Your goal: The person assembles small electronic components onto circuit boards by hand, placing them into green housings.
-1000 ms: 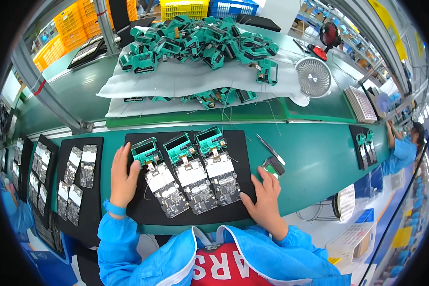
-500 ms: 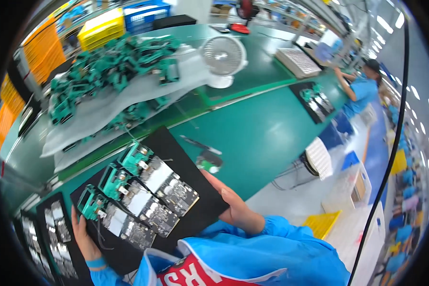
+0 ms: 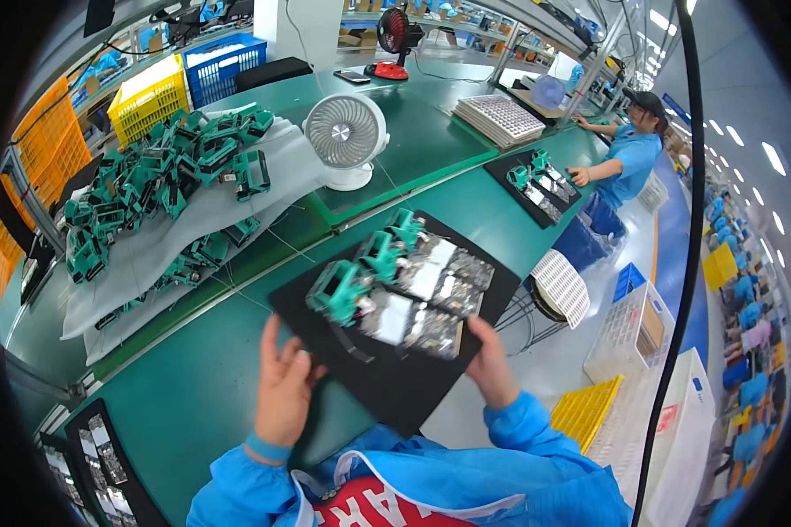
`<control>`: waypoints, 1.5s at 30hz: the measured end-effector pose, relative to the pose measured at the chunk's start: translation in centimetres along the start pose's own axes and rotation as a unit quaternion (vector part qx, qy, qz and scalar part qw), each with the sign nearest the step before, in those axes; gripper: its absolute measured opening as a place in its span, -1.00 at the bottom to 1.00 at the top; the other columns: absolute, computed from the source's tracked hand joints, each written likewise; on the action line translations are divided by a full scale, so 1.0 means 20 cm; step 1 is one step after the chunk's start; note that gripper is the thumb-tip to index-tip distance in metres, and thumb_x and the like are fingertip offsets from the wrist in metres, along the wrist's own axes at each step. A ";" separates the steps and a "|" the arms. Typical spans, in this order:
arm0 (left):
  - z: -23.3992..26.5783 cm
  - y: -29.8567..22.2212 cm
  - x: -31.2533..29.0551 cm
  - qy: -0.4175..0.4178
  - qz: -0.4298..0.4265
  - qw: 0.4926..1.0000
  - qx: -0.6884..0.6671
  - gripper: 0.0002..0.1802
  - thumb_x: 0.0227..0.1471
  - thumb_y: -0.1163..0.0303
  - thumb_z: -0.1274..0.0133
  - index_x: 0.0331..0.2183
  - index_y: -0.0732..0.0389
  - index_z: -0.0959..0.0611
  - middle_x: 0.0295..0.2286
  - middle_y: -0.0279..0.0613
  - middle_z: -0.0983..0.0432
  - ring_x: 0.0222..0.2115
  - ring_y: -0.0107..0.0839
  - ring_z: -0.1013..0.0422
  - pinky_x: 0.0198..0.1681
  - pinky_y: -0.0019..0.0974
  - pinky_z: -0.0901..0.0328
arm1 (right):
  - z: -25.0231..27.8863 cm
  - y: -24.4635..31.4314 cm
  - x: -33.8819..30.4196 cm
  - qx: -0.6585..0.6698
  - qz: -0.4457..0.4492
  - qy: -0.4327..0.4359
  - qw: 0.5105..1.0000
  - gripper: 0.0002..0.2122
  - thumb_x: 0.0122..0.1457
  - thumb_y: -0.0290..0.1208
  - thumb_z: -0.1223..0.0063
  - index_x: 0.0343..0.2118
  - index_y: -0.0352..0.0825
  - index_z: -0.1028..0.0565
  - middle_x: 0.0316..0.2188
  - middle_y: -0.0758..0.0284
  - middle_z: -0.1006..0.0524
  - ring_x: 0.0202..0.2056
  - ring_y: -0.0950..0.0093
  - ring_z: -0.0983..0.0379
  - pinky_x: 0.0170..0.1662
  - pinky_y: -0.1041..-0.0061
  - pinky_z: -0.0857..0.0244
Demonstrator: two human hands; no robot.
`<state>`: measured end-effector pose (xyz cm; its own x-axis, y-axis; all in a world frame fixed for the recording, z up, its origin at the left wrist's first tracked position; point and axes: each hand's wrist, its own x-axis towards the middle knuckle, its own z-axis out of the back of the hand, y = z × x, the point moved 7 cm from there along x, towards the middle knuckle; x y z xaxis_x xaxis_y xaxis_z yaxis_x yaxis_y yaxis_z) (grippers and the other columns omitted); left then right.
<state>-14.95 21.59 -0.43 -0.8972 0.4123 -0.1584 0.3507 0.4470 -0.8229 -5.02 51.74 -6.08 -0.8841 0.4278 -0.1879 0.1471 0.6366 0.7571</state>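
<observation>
A black flat board (image 3: pixel 373 386) lies tilted before me, carrying several circuit boards (image 3: pixel 435 329) with white rectangular patches. Green plastic housings (image 3: pixel 338 290) stand along its far left side, apparently joined to them. At the board's left edge is my left hand (image 3: pixel 281 386), fingers raised and partly against the edge; some fingertips are hidden. My right hand (image 3: pixel 494 364) grips the right edge, thumb on top and the other fingers mostly out of sight. Beneath the board is the green tabletop (image 3: pixel 202 378), and its near right corner overhangs the table edge.
Green housings (image 3: pixel 176 167) are heaped on white sheeting (image 3: pixel 281 162) at left, near a white fan (image 3: pixel 341 132). More loaded black boards lie at lower left (image 3: pixel 105 457) and far right (image 3: pixel 536 189), where a co-worker (image 3: pixel 628 162) sits. A stool (image 3: pixel 561 285) and crates (image 3: pixel 628 338) stand right.
The black board has moved right and away from me, with both hands moving along with it. My view has shifted too. The co-worker's hand is now beside the far board.
</observation>
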 end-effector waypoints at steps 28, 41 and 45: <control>0.33 0.00 -0.28 0.008 0.045 0.978 0.203 -0.63 0.23 0.54 0.06 0.08 0.33 -0.44 -0.15 -0.13 -0.52 -0.16 -0.38 -0.45 -0.04 -0.33 -0.35 | -0.09 0.33 0.60 -0.790 0.358 -0.120 0.484 -0.54 0.07 -0.11 -0.23 0.02 -0.19 -0.55 0.03 0.22 -0.45 0.08 0.18 -0.30 0.12 0.10 -0.11; 0.58 -0.06 -0.49 -0.048 -0.002 0.953 0.300 -0.64 0.27 0.54 0.03 0.09 0.35 -0.46 -0.10 -0.14 -0.54 -0.08 -0.43 -0.46 0.04 -0.39 -0.32 | 0.16 0.61 0.85 -0.810 0.348 -0.160 0.444 -0.35 0.13 -0.11 -0.17 0.29 -0.10 -0.27 0.07 0.28 -0.46 0.08 0.20 -0.31 0.14 0.07 -0.10; 0.62 -0.14 -0.73 -0.165 -0.040 0.919 0.357 -0.71 0.18 0.55 -0.03 -0.04 0.33 -0.56 -0.17 -0.09 -0.56 -0.15 -0.34 -0.49 -0.04 -0.32 -0.36 | 0.17 0.61 1.08 -0.829 0.306 -0.188 0.429 -0.50 0.06 -0.17 -0.19 0.08 -0.21 -0.47 -0.20 0.07 -0.59 -0.19 0.02 -0.54 -0.13 0.05 -0.40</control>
<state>-6.09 4.41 -2.54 -0.9862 0.0848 -0.1419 0.1207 -0.2174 -0.9686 -20.87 71.00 -3.06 -0.7249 0.4602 0.5126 -0.4922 -0.8666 0.0820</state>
